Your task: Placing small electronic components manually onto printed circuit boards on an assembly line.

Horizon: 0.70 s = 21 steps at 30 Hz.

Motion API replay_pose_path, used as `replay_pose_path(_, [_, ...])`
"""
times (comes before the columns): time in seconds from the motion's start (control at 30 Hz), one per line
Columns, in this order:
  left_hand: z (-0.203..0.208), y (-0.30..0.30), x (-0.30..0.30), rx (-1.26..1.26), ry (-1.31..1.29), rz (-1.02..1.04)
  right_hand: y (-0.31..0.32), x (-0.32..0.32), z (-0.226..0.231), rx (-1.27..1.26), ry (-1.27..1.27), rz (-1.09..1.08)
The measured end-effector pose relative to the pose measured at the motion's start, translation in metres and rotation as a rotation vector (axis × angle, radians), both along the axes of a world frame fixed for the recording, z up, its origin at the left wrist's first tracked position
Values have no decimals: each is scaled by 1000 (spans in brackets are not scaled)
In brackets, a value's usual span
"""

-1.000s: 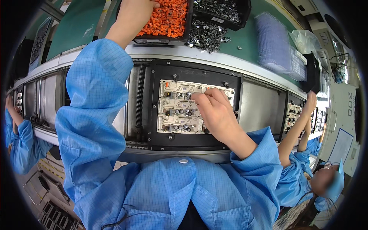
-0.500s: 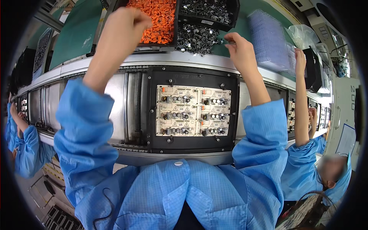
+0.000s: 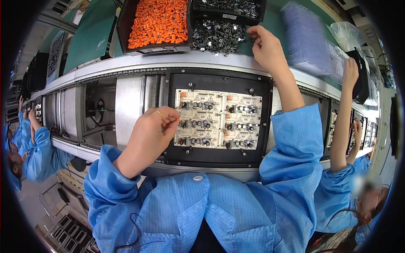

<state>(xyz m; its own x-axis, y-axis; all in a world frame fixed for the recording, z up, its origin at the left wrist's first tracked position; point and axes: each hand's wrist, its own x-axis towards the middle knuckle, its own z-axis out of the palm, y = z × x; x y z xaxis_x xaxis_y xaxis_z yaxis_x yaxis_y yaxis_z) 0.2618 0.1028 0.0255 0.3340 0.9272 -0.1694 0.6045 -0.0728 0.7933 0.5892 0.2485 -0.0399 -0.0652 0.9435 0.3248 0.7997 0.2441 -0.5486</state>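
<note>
A pale circuit board panel [image 3: 219, 112], with small orange, black and silver parts standing on it, lies in a black fixture frame [image 3: 217, 157] in front of me. Over the panel's left edge, my left hand [image 3: 152, 135] pinches a small orange component [image 3: 177, 119] between thumb and fingertips. Farther back, my right hand [image 3: 268, 49] is bent with its fingers drawn together at the right edge of a pile of black and silver clip-like parts [image 3: 219, 36]. Whatever lies between those fingertips is too small or hidden to make out.
An open black bin of orange components [image 3: 158, 25] stands at the back, beside a bin of black parts [image 3: 230, 8]. Stacked clear plastic trays [image 3: 306, 38] are at the back right. A metal conveyor rail [image 3: 202, 59] crosses behind the fixture. Co-workers in blue sit on both sides.
My left hand has come from beside the orange bin down to the panel's left edge and now holds an orange component. My right hand stays by the black parts, its fingers closer together.
</note>
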Motion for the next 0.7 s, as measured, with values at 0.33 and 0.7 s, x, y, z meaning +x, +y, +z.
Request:
replay_pose_path(0.33, [2,-6,1,25,41,14,-18,-13,14,54,-90,204])
replay_pose_path(0.7, [-11,-5,1,234,134,-107,-25,-32,18,-47,23,173])
